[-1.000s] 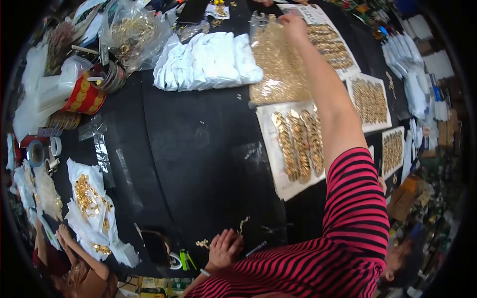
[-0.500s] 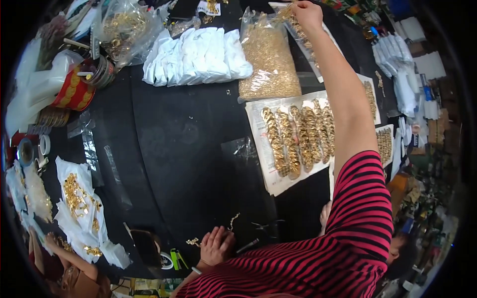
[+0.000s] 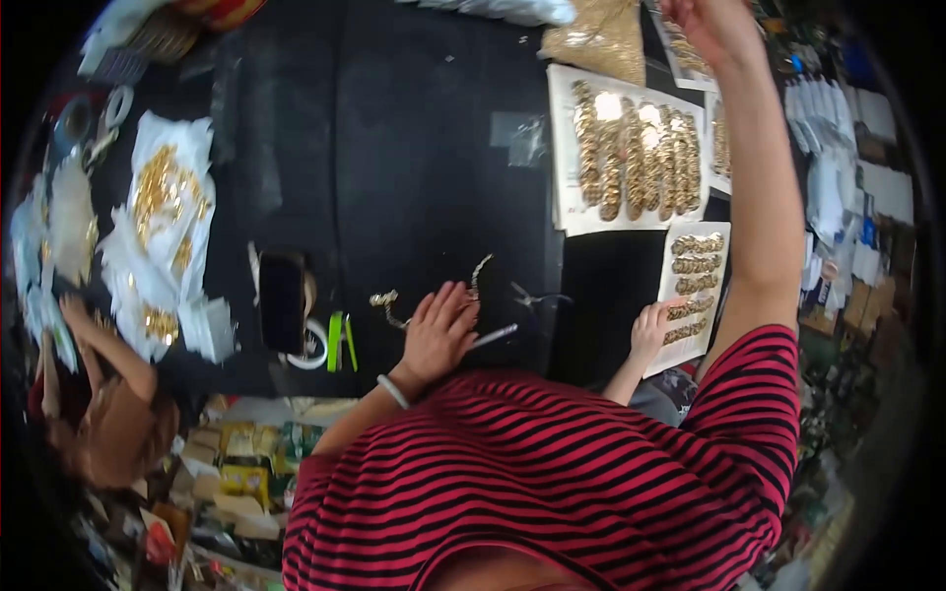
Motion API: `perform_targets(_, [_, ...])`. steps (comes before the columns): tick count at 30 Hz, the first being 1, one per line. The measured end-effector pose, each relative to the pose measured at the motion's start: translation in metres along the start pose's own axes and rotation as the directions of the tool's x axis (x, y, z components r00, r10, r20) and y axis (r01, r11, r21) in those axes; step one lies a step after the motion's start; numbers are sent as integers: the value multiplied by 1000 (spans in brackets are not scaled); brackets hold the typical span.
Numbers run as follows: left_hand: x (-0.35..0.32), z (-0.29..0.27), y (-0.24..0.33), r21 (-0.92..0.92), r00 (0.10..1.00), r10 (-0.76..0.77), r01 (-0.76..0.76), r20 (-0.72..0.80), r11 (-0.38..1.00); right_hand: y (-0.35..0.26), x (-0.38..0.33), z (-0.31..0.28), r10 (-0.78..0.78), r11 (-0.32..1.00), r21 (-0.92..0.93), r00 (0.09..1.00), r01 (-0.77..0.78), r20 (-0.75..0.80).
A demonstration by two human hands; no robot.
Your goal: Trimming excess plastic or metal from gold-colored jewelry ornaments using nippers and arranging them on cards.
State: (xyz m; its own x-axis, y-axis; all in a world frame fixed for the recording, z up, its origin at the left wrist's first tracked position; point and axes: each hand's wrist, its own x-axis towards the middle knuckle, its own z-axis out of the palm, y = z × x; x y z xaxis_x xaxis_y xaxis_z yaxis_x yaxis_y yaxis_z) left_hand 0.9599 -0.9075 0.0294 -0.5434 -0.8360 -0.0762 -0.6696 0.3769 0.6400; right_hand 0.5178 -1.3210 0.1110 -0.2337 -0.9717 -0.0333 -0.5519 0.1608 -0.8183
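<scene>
My left hand (image 3: 441,327) lies flat, fingers stretched out, on the black table. From under it, thin gold chain (image 3: 481,273) runs out on the far side, and a small gold cluster (image 3: 384,297) with a bit of chain lies to its left. My right arm reaches far to the upper right. There my right hand (image 3: 717,37) hangs over a white sheet with rows of gold pieces (image 3: 692,61); its fingers are blurred and partly cut off by the frame's edge, so its hold is hidden.
Paper sheets (image 3: 564,212) carry rows of gold chains. A co-worker's hand (image 3: 648,333) touches another chain card (image 3: 701,230). Pliers (image 3: 532,297), a white pen (image 3: 495,337), a green tool (image 3: 336,342) and a phone (image 3: 282,303) lie nearby. Another person works by white wrapping (image 3: 123,266) at left.
The whole view has tilted toward me, so the table appears higher. My left hand stays by the chain, its fingers more stretched. My right hand remains far right, now partly cut off.
</scene>
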Motion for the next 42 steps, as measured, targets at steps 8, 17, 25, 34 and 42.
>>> perform_targets(8, [-19,10,6,-133,994,55,-68,-95,989,-88,-274,210,-214,976,77,964,204,157])
perform_targets(17, [-32,-11,-8,-109,964,-69,42,-257,993,-3,-442,119,-168,853,-466,969,234,180])
perform_targets(25, [105,-48,-46,-163,835,-272,220,-478,962,21,-489,114,-90,792,-566,961,229,263])
perform_targets(34, [185,-47,-63,171,855,-193,308,-481,936,34,-462,88,464,710,407,816,-575,344])
perform_targets(42, [190,-43,-61,431,945,13,137,-328,892,24,-404,56,416,340,767,818,-545,397])
